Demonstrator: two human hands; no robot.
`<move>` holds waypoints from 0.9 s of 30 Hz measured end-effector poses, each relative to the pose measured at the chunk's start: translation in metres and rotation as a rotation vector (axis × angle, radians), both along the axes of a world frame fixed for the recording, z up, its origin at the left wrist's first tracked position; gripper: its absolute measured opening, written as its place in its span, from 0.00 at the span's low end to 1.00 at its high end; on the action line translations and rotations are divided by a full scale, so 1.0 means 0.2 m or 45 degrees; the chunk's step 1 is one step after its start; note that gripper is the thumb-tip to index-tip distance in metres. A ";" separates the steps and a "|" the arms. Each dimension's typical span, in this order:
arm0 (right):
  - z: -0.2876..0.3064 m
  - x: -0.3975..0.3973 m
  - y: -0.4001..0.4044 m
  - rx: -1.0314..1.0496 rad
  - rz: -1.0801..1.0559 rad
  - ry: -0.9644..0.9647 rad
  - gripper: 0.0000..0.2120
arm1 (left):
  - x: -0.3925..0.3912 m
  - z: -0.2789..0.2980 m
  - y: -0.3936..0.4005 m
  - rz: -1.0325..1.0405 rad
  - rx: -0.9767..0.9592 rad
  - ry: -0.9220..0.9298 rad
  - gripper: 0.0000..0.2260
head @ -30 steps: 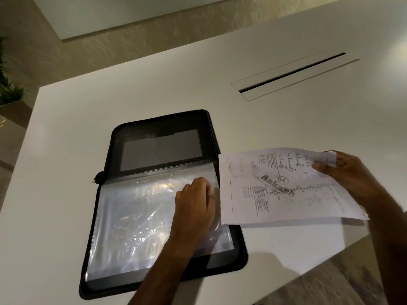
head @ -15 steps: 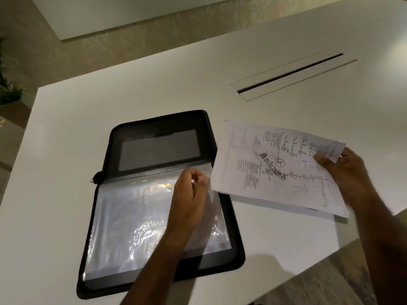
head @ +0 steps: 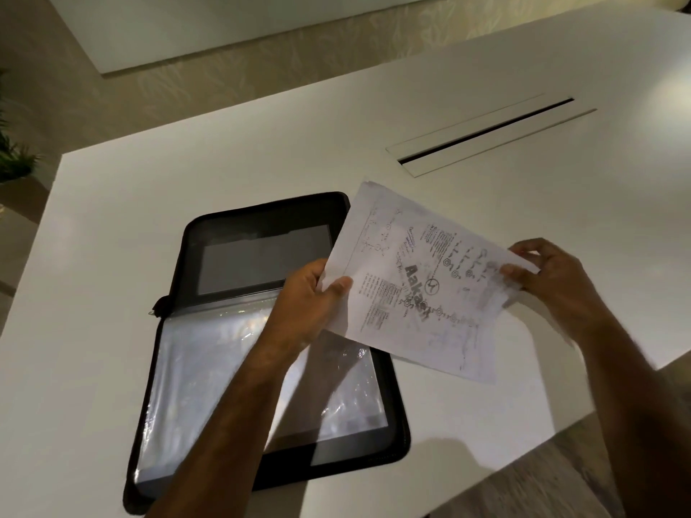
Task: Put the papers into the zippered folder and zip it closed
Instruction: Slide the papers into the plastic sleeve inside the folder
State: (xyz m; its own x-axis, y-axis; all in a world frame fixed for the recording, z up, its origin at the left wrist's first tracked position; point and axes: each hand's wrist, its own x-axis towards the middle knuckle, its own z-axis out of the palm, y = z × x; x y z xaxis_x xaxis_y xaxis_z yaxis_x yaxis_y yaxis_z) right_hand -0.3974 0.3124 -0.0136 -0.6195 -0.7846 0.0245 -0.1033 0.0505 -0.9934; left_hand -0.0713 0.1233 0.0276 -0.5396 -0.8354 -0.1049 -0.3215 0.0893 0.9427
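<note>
Above the right edge of the open folder, we hold the thin white printed papers [head: 418, 289] in the air, tilted, with both hands: our left hand [head: 310, 304] pinches the near-left edge, thumb on top, and our right hand [head: 549, 278] pinches the far-right corner. Nothing is inside yet; sliding the sheets in and zipping shut both remain, we judge. The papers look limp and slightly creased. Below them the black zippered folder [head: 261, 233] lies flat, rounded at its corners, its near half covered by glossy, crinkled clear plastic sleeves [head: 209, 386]. Its small zip pull [head: 159, 308] juts from the left edge. Underneath is the smooth white table [head: 187, 162], with a long narrow cable slot [head: 486, 132] far right.
</note>
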 end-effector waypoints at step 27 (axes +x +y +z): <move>0.28 -0.03 -0.31 0.426 0.557 0.412 0.16 | 0.14 -0.33 0.28 0.150 -0.294 0.056 0.08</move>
State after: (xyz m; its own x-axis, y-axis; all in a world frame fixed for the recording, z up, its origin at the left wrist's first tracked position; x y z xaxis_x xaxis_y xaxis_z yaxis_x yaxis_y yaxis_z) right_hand -0.4038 0.2513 0.0434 -0.2426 -0.9609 -0.1332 -0.4764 0.2377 -0.8465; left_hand -0.0424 0.1800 -0.0389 -0.4367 -0.8919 0.1176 -0.3015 0.2682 0.9150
